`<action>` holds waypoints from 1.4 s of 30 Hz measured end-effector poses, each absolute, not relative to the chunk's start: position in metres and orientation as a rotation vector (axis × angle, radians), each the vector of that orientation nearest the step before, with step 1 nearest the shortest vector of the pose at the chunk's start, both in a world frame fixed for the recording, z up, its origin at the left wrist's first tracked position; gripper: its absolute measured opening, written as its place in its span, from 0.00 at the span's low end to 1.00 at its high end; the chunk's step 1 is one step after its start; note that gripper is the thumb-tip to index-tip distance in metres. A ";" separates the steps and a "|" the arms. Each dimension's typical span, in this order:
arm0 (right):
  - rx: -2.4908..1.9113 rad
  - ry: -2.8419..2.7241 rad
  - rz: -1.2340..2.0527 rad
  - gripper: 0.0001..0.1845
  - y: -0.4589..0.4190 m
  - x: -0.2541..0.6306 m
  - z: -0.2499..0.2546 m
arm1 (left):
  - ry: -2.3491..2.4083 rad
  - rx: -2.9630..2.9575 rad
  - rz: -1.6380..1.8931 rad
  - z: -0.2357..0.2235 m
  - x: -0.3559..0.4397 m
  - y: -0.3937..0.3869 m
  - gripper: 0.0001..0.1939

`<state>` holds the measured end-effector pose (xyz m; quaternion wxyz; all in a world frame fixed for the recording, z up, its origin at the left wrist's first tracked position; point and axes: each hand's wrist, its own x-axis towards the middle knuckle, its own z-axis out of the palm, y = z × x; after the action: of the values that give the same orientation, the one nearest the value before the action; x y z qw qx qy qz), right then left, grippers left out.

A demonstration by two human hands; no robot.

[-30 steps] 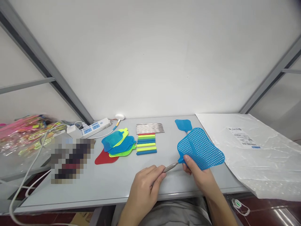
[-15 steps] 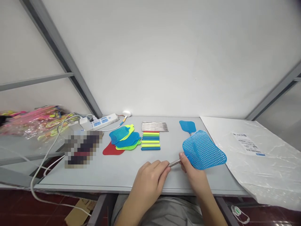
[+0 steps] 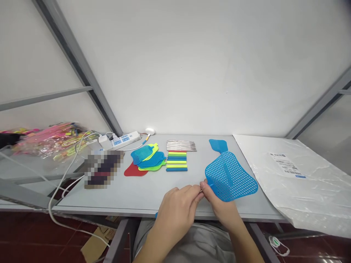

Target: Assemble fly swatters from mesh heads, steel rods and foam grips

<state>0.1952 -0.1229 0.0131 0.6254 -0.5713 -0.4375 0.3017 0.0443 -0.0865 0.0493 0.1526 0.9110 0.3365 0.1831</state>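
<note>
My right hand (image 3: 219,204) pinches the neck of a blue mesh fly-swatter head (image 3: 230,176) held just above the grey table (image 3: 109,193). My left hand (image 3: 178,210) is closed around the swatter's metal rod, of which only a tiny bit (image 3: 201,190) shows between the two hands. The hands touch each other near the table's front edge. Another blue swatter head (image 3: 218,145) lies flat on the table behind the held one.
A pile of blue, green and red swatter heads (image 3: 145,160) lies at centre left, coloured handle grips (image 3: 177,161) beside it, metal rods (image 3: 181,145) behind them. A power strip (image 3: 123,139) and cables are at the back left, a plastic bag (image 3: 290,171) on the right.
My hands have come together: the left hand has slid up the metal rod until almost none shows. The swatter head has shifted a little left and nearer.
</note>
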 end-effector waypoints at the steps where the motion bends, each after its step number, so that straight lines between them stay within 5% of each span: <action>1: -1.326 -0.971 0.691 0.14 -0.123 0.201 0.013 | 0.967 2.605 0.491 0.054 0.041 -0.086 0.13; 11: -1.055 -0.686 0.700 0.17 -0.121 0.239 0.022 | 0.977 2.590 0.415 0.075 0.000 -0.075 0.14; 18: -1.163 -1.107 0.943 0.23 -0.123 0.196 0.022 | 1.046 2.712 0.465 0.070 0.022 -0.085 0.15; 29: -1.209 -0.802 0.593 0.26 -0.131 0.245 0.022 | 1.038 2.540 0.436 0.080 -0.039 -0.051 0.13; 42: -1.253 -0.903 0.718 0.26 -0.125 0.196 0.016 | 0.985 2.738 0.551 0.066 0.016 -0.071 0.13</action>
<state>0.1962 -0.1254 0.0162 0.6589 -0.5535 -0.3988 0.3170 0.0157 -0.0711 0.0661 0.0899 0.9208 0.3311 0.1852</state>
